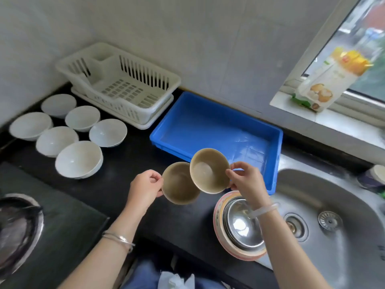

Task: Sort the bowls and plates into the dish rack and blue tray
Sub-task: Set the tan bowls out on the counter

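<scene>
Two tan round bowls are held in the air above the black counter [125,163]. Our left hand [145,184] pinches the lower tan bowl [179,184] by its nine o'clock rim, thumb inside and fingers curled behind. Our right hand [245,180] pinches the upper tan bowl [209,171] at its three o'clock rim. That bowl is tilted towards us and overlaps the lower one's one o'clock edge; we cannot tell whether they touch.

From the bowls, the rectangular blue plastic tray [208,126] lies at one o'clock, and the upper bowl covers part of its near rim. The slotted white plastic dish rack [116,105] stands at eleven o'clock against the wall, just beside the tray. Six white round bowls [79,159] sit upright in a cluster on the counter at nine to ten o'clock. At five o'clock, a stack of pink-rimmed plates [229,250] carries a shiny steel bowl [241,226], beside the steel sink [343,195].
</scene>
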Motion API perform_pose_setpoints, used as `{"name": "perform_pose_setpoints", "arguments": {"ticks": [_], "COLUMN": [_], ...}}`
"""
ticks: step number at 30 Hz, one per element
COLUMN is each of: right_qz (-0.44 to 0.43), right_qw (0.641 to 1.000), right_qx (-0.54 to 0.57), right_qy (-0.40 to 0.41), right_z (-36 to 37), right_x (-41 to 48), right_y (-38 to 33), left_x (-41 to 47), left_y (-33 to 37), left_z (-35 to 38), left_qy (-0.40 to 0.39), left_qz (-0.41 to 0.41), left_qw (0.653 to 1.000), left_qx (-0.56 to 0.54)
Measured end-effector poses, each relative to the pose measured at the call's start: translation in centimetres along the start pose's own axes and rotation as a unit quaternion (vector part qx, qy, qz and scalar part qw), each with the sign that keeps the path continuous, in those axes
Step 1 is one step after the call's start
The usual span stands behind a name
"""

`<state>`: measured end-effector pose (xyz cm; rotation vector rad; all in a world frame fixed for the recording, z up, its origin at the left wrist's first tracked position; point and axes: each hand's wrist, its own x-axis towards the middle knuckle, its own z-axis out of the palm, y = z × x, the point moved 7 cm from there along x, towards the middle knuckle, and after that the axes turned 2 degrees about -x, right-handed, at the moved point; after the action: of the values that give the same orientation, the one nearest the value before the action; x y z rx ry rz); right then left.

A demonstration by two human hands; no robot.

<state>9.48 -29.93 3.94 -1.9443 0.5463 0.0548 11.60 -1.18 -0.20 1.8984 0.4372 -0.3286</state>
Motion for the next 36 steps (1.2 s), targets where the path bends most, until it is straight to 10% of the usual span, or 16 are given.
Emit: {"name": "perform_pose_setpoints", "arguments": {"ticks": [16, 36], "right_qz": [0.078, 0.168], "right_qw": [0.993, 0.981], "right_qx": [-0.024, 0.024], "right_qy": [-0.089, -0.089], "right_z": [22.5, 28.4], "right_x": [6.3, 8.0], "right_y": [-2.8, -2.1], "left_x": [4.9, 7.3], "left_y": [-11.3, -13.7], "left_z": [-13.0, -14.2], "left_qy": [0.159, 0.179], "left_qz": [-0.132, -0.160], "left_qw": [0.972, 0.958], "left_qx": [-0.109, -0.159]}}
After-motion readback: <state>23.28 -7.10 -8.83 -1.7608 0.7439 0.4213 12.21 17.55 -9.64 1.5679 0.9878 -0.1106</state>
